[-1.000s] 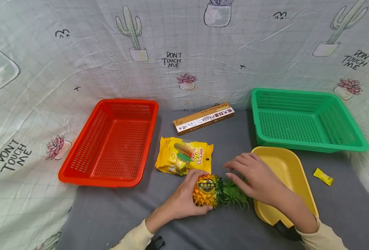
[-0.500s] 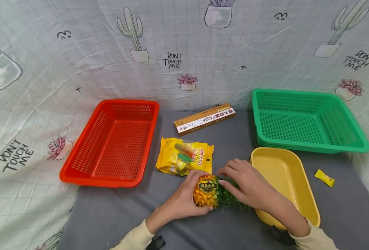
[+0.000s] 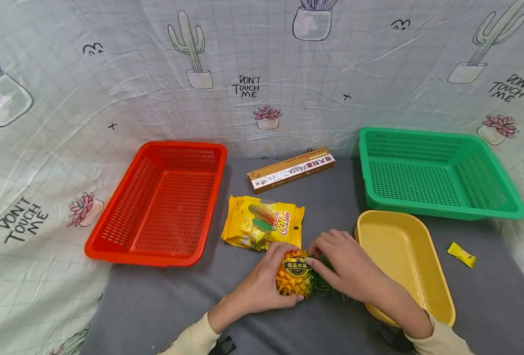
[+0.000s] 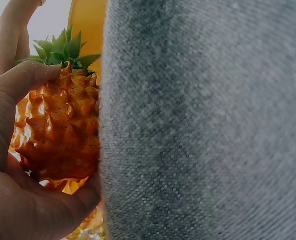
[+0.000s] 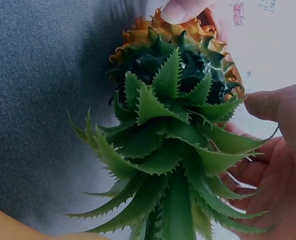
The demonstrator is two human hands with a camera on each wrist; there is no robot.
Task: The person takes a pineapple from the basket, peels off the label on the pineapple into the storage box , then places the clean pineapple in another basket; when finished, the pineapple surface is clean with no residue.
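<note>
A pineapple [image 3: 294, 283], orange with green leaves and a dark label, lies on its side on the grey cloth. My left hand [image 3: 264, 281] grips its body from the left, thumb on the near side and fingers on the far side, as the left wrist view also shows. Bent over the crown end is my right hand [image 3: 346, 264]. Its thumb tip meets the label's right edge, and its fingers curl over the far side. In the right wrist view, the thumb [image 5: 263, 104] touches the body just above the spiky leaves [image 5: 173, 145].
Just beyond the pineapple lies a yellow snack bag [image 3: 262, 222], with a pasta box [image 3: 290, 170] farther back. A red basket [image 3: 155, 259] stands left and a green basket [image 3: 444, 213] back right. A yellow tray [image 3: 404, 236] sits under my right forearm, near a small yellow packet [image 3: 462, 255].
My right hand has moved left over the crown, from beside the leaves to the label's edge. My left hand keeps its grip on the pineapple.
</note>
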